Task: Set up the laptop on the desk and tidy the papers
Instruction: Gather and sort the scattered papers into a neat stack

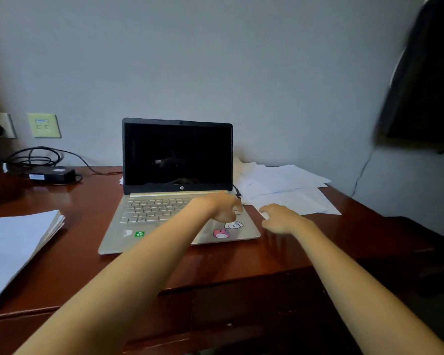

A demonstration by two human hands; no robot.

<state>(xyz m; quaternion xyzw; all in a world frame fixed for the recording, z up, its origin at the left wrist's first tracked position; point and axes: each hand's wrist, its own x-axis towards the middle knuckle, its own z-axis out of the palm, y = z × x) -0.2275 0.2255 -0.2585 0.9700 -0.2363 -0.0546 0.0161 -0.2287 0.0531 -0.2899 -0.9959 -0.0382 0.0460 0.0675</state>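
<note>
– Laptop (151,208) position?
– Open at mid counter (87,198), screen dark, plug (237,193) at right side. Charger (54,174) back left.
– Hands?
– Left hand (224,208) over right end of keyboard, fingers loosely curled, nothing seen in grip. Right hand (280,217) low on counter just right of laptop, fingertips down at near corner of loose papers (280,183). Pinching or only touching: cannot tell.
– Papers tidy?
– Not yet, by the look. Loose spread back right, some tucked behind lid. Separate stack (16,239) front left.
– Risks?
– Could snag cable and yank plug if sheets dragged past it. Could crease or fan sheets toward far edge if pulled by one corner. Easy to miss those behind lid. Possible stray keypress from left hand so close over keys.
</note>
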